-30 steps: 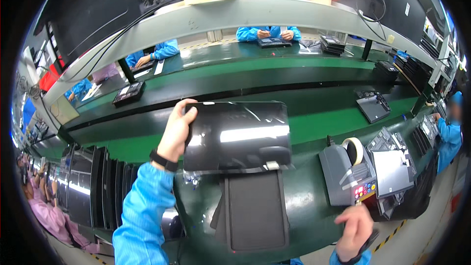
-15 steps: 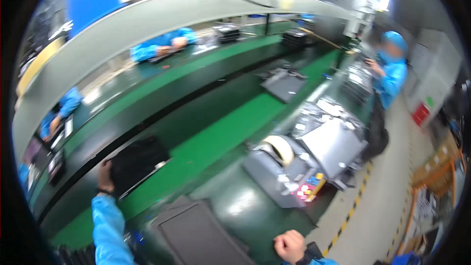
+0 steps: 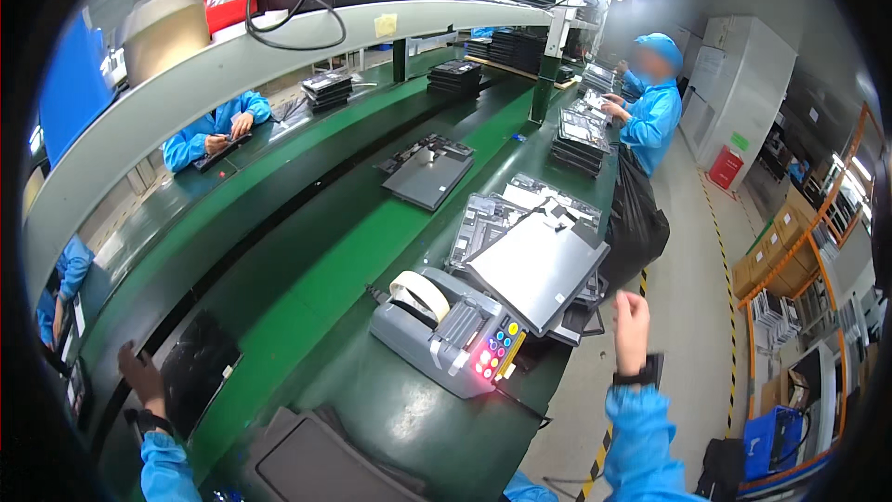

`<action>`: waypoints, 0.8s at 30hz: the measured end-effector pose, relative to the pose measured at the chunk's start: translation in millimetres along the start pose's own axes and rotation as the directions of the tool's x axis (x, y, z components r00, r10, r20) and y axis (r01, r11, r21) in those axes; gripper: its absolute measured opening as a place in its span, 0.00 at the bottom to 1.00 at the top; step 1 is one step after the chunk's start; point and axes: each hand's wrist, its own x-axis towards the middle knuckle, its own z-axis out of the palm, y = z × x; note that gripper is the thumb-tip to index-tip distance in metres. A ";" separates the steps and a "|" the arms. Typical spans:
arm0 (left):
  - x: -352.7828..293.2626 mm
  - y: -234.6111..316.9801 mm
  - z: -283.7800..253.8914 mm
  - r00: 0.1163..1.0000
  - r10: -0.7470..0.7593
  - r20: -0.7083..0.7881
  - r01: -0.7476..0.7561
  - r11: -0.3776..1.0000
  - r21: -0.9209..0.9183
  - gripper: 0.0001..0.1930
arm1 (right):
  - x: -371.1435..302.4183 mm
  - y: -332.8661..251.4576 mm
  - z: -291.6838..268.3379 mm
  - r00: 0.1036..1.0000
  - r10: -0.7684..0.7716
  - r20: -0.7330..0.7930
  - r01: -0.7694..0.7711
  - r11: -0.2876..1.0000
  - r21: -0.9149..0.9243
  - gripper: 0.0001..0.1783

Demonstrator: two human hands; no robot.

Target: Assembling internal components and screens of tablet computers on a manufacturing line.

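Note:
My left hand (image 3: 141,376) is open, fingers spread, by the far left edge of a glossy black laptop panel (image 3: 200,367) lying on the conveyor. The fingers look apart from it, though contact is hard to tell. Held up over the aisle, my right hand (image 3: 632,325) has its fingers curled in, and nothing shows in them. The nearest thing to it is a silver laptop cover (image 3: 539,265) atop a stack of laptop parts. Left of that stack stands a grey tape dispenser (image 3: 441,339) with a tape roll and lit coloured buttons.
Dark grey panels (image 3: 321,460) lie at the near table edge. Farther up the conveyor rests a grey laptop part (image 3: 427,181). A co-worker in blue (image 3: 655,112) stands by stacked laptop parts (image 3: 581,139); others sit across. An overhead shelf (image 3: 232,56) spans the line.
The view has swung right. My right hand has risen from the near table edge to beside the laptop stack. My left hand's fingers have spread at the black panel's edge.

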 end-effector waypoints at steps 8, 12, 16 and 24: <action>65.3 421.9 -181.0 0.498 0.831 0.246 -0.117 0.345 -0.931 0.11 | 66.9 0.6 29.0 0.959 0.158 0.236 -0.079 0.947 -0.313 0.28; 45.3 545.6 -153.3 0.283 0.821 0.495 -0.023 0.522 -0.853 0.20 | 52.3 -36.5 38.4 0.978 0.131 0.162 -0.026 0.848 -0.529 0.31; 41.0 601.8 -136.3 0.143 0.812 0.566 0.174 0.542 -0.822 0.34 | 49.3 -37.0 41.0 0.979 0.111 0.168 0.001 0.832 -0.555 0.32; 39.7 621.9 -144.0 0.162 0.685 0.711 0.368 0.626 -0.687 0.27 | 63.3 -23.9 43.0 0.925 0.280 0.257 -0.196 0.931 -0.309 0.33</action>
